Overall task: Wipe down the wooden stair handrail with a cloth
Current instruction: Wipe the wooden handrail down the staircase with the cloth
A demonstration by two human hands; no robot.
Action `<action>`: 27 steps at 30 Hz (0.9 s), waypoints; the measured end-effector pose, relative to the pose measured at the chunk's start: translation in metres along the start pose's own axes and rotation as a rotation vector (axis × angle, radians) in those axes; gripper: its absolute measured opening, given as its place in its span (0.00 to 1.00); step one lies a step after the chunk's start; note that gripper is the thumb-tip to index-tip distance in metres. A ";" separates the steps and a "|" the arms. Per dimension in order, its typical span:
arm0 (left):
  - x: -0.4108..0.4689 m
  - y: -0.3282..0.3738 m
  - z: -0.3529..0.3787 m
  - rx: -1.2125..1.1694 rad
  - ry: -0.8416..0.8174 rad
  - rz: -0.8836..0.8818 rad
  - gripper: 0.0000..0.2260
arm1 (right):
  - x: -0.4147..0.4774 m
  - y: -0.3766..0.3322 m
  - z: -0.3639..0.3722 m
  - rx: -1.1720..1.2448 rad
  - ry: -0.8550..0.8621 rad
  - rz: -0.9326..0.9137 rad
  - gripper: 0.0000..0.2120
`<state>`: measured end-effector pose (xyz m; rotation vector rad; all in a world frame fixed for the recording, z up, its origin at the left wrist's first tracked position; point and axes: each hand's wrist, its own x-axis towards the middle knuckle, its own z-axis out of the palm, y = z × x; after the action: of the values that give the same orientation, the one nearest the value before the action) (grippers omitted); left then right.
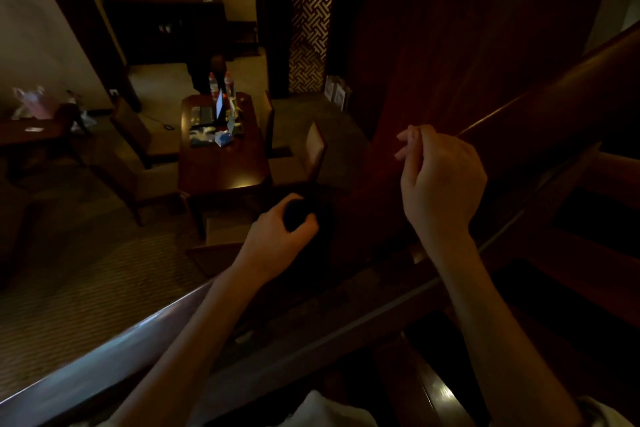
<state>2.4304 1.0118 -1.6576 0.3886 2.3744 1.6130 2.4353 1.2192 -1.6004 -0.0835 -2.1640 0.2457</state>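
The wooden handrail (104, 336) runs diagonally from the lower left up to the upper right, dark and glossy. My left hand (277, 236) grips a bunched dark cloth (294, 215) just above the rail's middle. The cloth seems to stretch up and right as a dark reddish sheet toward my right hand (440, 180). That hand is raised over the rail with its fingers curled and its fingertips pinched together, apparently on the cloth's upper edge. The light is dim, so the cloth's outline is hard to make out.
Dark stair treads (588, 274) lie to the right, behind the rail. Below on the left is a carpeted room with a wooden table (221, 163) carrying bottles and clutter, with chairs (138, 156) around it. A tall dark wood panel (398, 45) rises behind my hands.
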 end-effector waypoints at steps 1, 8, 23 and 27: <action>0.006 0.009 0.005 0.063 0.011 0.016 0.08 | 0.000 0.001 0.000 0.005 0.004 -0.002 0.16; 0.024 0.065 0.047 0.047 0.068 0.167 0.15 | 0.001 0.001 -0.003 0.007 0.009 0.002 0.17; 0.022 0.071 0.053 0.110 0.141 0.229 0.12 | 0.003 -0.004 -0.008 -0.015 -0.041 0.039 0.19; -0.012 0.018 0.021 0.077 0.167 0.144 0.08 | 0.004 -0.006 -0.012 -0.046 -0.139 0.052 0.19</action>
<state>2.4502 1.0324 -1.6475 0.4658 2.5924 1.6796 2.4430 1.2155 -1.5899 -0.1531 -2.3079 0.2372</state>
